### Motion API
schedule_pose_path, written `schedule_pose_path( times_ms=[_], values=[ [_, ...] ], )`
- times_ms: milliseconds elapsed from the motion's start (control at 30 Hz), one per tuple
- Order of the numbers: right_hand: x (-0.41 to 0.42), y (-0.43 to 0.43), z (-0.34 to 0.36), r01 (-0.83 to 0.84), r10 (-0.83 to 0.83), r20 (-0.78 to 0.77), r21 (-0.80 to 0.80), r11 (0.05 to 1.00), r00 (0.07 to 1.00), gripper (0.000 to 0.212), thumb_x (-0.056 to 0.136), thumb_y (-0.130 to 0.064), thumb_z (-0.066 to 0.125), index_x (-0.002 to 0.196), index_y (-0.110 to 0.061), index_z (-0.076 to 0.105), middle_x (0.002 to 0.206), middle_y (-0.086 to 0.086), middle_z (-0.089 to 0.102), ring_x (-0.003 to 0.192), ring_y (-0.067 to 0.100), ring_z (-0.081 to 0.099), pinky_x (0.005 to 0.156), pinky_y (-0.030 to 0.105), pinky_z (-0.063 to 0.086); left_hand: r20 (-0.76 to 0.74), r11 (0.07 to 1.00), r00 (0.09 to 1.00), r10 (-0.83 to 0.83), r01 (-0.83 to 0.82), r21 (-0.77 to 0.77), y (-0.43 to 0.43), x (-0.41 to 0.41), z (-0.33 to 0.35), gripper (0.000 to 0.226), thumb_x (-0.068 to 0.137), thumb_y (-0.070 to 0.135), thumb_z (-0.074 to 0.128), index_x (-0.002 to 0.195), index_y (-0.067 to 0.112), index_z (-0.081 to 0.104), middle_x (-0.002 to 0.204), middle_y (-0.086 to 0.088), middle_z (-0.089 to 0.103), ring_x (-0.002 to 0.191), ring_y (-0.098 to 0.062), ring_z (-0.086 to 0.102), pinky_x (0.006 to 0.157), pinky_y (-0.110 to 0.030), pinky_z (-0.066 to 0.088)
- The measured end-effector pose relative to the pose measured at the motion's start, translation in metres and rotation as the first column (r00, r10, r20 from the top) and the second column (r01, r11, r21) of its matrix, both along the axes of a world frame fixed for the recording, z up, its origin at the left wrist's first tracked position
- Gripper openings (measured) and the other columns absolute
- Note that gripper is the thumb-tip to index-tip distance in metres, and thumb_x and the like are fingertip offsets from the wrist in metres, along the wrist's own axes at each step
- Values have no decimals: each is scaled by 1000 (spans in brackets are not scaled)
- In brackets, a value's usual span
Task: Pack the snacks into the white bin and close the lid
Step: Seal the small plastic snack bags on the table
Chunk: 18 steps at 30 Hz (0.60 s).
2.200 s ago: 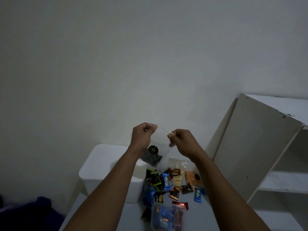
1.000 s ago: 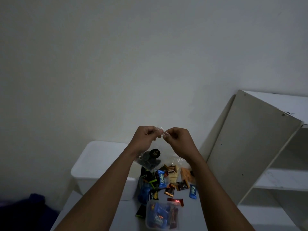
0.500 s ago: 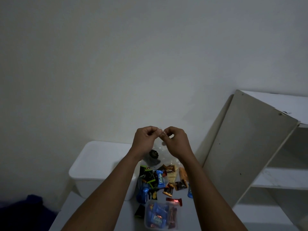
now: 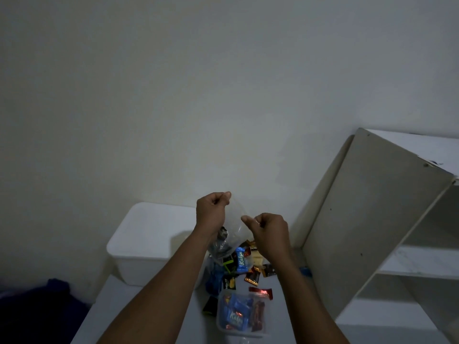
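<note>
My left hand and my right hand each pinch one top corner of a clear plastic bag held up above the table. Dark wrapped snacks sit at the bag's bottom. The white bin stands at the back left of the table with its lid on. Loose wrapped snacks in blue, black, orange and red lie scattered right of the bin. A second clear bag of snacks lies near the front edge.
A white table carries everything. A white shelf unit stands tilted close on the right, its side panel near the snacks. A dark blue object lies low on the left. A plain wall is behind.
My hands were together pinching the bag's top; now they have drawn apart, the left higher and the right lower, with the bag's top stretched between them.
</note>
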State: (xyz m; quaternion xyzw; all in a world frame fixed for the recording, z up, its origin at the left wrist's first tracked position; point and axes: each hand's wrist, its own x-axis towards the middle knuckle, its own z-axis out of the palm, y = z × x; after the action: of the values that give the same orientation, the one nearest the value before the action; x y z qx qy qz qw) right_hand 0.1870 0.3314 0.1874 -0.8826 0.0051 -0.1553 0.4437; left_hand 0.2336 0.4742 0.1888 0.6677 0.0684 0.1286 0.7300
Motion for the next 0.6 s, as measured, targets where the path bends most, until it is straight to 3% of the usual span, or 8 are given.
schedule_pose_path(
  times_ms=[100,200,267,367,433,500,600],
  values=[
    [-5,1,-6,80,-76,69,-50,996,995,43,82,-48,73,62,-13,61,53,-2,58,50,13,56,56,31,49,-46,1000,999,8,-7,15,-6,-1,-6,16,92,34,67,79,24,70,87,5,71,96,-15,65,85,-27,44],
    [-8,1,-13,48,-58,128,76,996,990,35,85,-37,74,65,-13,59,60,0,62,56,15,59,59,32,52,-93,979,993,78,-59,194,-12,-3,-15,19,83,56,65,75,39,67,101,10,70,107,-20,61,98,-49,46],
    [-8,0,-19,21,-47,169,152,988,985,26,88,-29,73,70,-16,59,68,0,65,64,15,64,65,35,57,-164,974,983,77,-39,222,-15,-8,-18,26,76,64,69,88,41,66,113,3,66,112,-23,57,97,-53,48],
    [-4,-2,-29,-54,21,198,162,985,980,18,89,-24,72,76,-16,61,78,-1,64,74,16,65,72,38,58,-311,981,938,-155,108,-162,-21,-18,-17,53,77,45,80,120,21,59,114,-8,67,102,-26,66,86,-47,58],
    [-5,-3,-31,-130,95,166,219,967,982,14,88,-21,73,80,-11,67,81,1,67,80,13,67,79,35,58,-305,928,916,-261,152,-339,-21,-21,-17,50,81,28,80,123,14,58,109,-12,70,94,-26,71,81,-45,61],
    [-7,-5,-29,-164,137,107,309,937,985,17,88,-24,73,82,-9,71,83,0,72,84,10,70,83,34,58,-283,917,920,-272,159,-366,-20,-21,-20,42,81,19,80,119,11,63,105,-13,73,92,-26,72,79,-44,61],
    [-6,-5,-23,-136,133,37,440,888,990,25,96,-33,62,89,-11,72,85,3,75,83,16,73,79,37,61,-240,925,915,-324,253,-284,-19,-20,-26,31,81,20,80,111,15,72,102,-5,76,101,-25,71,93,-48,55]
  ],
)
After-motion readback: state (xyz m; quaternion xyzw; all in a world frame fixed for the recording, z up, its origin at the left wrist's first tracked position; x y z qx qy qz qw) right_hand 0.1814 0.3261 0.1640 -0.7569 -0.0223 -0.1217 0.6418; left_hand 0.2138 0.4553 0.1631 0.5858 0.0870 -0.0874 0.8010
